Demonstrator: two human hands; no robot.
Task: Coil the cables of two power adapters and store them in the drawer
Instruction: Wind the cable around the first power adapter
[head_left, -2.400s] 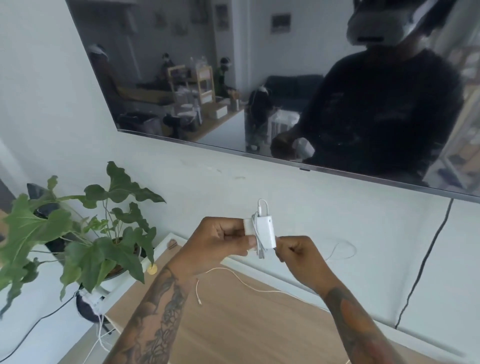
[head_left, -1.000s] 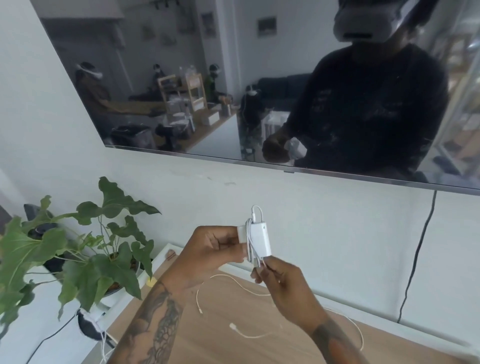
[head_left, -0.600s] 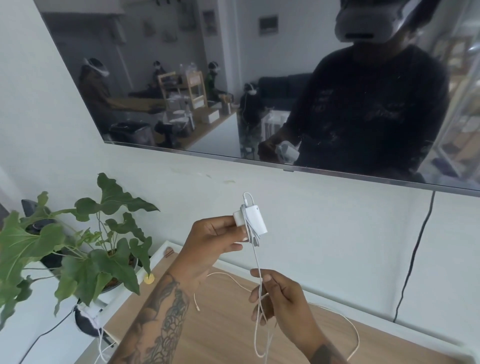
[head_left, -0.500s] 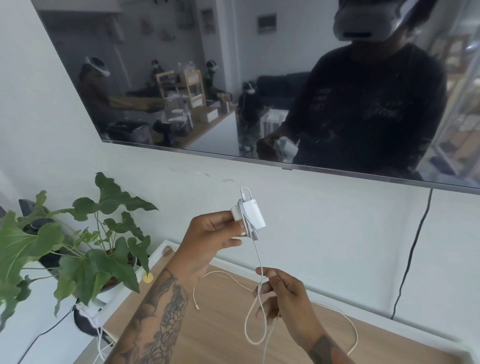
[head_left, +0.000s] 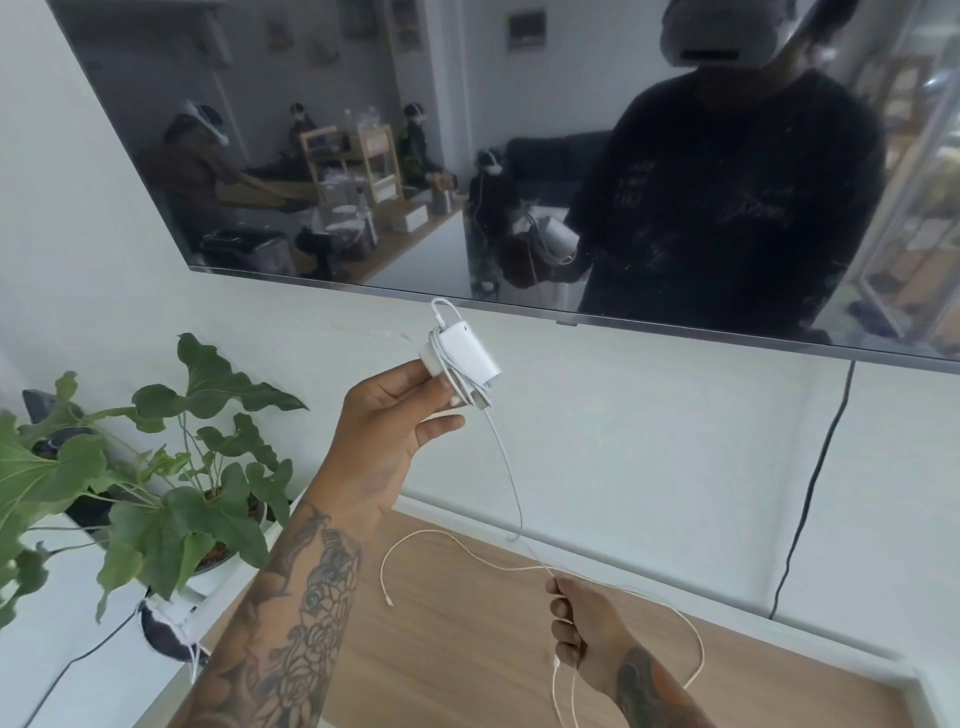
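Lowered, right hand (head_left: 582, 631) pinches cable (head_left: 511, 483); left hand (head_left: 395, 415) grips adapter (head_left: 465, 353) near plant (head_left: 156, 467).

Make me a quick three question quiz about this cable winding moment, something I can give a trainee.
1. True or false: the left hand grips the white power adapter, which already has several turns of cable round it.
2. What does the right hand pinch: (a) a plant leaf, (b) the white cable running down from the adapter, (c) the black cord on the wall?
3. Fill in: a second loose white cable lies on the ______ surface below the hands.

Key: 1 true; 2 b; 3 wooden.
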